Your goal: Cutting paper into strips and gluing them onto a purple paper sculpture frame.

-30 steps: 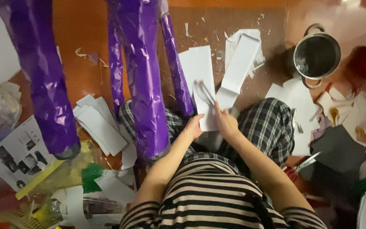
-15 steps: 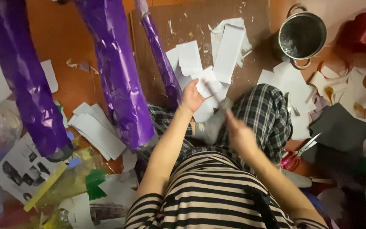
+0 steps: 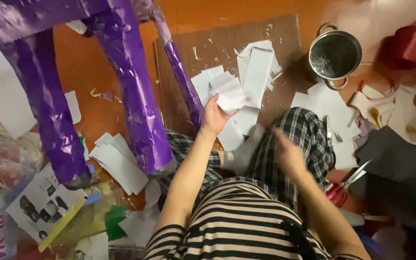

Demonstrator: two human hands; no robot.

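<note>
Left hand (image 3: 214,114) is up over the brown cardboard sheet (image 3: 227,48), fingers clamped on a small white paper strip (image 3: 231,98) pinched near its lower edge. That strip sits just above the loose pile of white paper pieces (image 3: 256,72) spread on the cardboard, close beside the thin purple leg (image 3: 184,82) of the big purple papier-mâché figure (image 3: 121,72).

Right hand (image 3: 287,154) is blurred over the plaid knee; I can't tell if its fingers are apart or together, and I see nothing in it.

My read: this is the pick-and-separate step, one strip lifted off the pile w/ the left hand, not yet laid on anything. Next move, as I judge it, calls for the right hand to steady or take the free end, since the strip is limp and only gripped at one edge.

Also about: metal pot (image 3: 335,55) at upper right, well apart from the hands; red-handled scissors (image 3: 345,183) on the floor by the right knee; more white scraps (image 3: 119,163) to the left.
</note>
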